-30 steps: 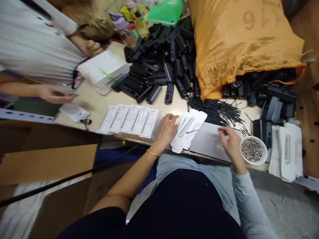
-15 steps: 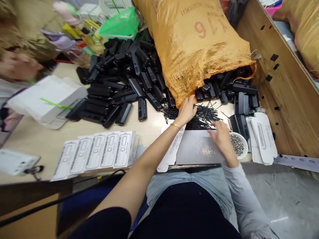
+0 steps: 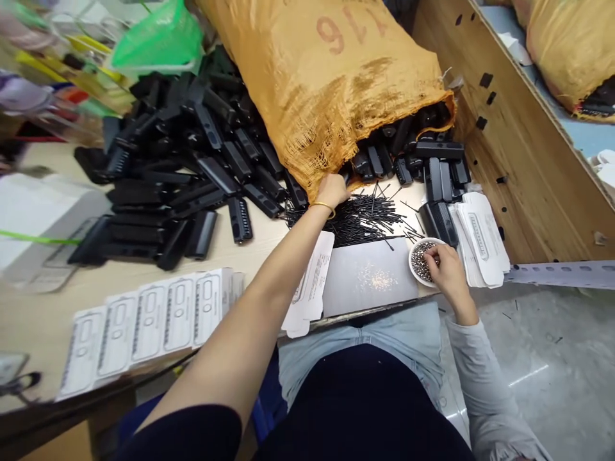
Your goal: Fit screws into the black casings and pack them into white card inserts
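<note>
Left of the orange sack (image 3: 331,89), a row of white printed cards (image 3: 144,320) lies overlapped along the table (image 3: 38,320) edge, fanned so each face shows. Behind the cards, still left of the sack, a heap of black plastic housings (image 3: 192,166) spreads loosely over the tabletop, apparently spilled from the sack, whose open mouth faces the person. At the lower edge of the sack's mouth the left hand (image 3: 331,190) reaches in, arm stretched across the table and a thin bangle on the wrist; the fingers are tucked under the fabric, so I cannot tell whether they grasp a housing or are spread apart. Just below the sack mouth lies a scatter of thin black pins (image 3: 369,218), fanned flat within easy reach. Nearer the person than the pins sits a grey mat (image 3: 369,275) with a little cluster of tiny metal bits on it, a loose white card (image 3: 312,282) touching its left side. Right of the mat, below the sack's right corner, the right hand (image 3: 444,269) dips its pinched fingertips into a small white bowl (image 3: 418,256) of small metal pieces, closed narrowly as if on a few of them. Right of the bowl rests a stack of shaped white cards (image 3: 483,237).
</note>
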A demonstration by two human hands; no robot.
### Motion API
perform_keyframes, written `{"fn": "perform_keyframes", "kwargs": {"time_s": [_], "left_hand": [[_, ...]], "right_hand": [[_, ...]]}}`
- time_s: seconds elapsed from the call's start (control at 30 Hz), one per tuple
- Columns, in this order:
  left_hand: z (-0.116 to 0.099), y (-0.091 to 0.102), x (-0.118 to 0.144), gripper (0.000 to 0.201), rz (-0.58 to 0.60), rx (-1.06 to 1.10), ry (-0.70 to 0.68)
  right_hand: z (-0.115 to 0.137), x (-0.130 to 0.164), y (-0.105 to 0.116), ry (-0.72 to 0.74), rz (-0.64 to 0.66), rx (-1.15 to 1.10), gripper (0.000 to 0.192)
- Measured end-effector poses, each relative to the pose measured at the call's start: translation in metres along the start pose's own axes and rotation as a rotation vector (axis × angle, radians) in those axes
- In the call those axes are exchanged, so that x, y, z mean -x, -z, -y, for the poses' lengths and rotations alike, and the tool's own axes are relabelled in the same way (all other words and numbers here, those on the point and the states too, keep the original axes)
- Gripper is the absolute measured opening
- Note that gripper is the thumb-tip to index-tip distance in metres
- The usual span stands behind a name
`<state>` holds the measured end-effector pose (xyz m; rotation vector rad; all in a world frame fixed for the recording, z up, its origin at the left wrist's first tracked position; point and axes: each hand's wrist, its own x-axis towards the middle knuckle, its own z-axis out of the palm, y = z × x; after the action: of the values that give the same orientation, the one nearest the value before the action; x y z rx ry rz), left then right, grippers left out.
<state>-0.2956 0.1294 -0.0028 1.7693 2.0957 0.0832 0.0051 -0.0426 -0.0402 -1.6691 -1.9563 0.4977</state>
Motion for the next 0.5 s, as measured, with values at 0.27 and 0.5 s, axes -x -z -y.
{"fn": "perform_keyframes", "kwargs": {"time_s": [0.27, 0.5], "left_hand": [[0.026, 0.006, 0.06, 0.042, -0.187, 0.034, -0.155], [0.031, -0.002, 0.119, 0.034, -0.573, 0.605, -0.246]], "right_hand": [[0.018, 0.005, -0.001, -0.403, -0.037, -1.071, 0.032], [0.058, -0.009, -0.013, -0.48, 0.105, -1.474, 0.029]]}}
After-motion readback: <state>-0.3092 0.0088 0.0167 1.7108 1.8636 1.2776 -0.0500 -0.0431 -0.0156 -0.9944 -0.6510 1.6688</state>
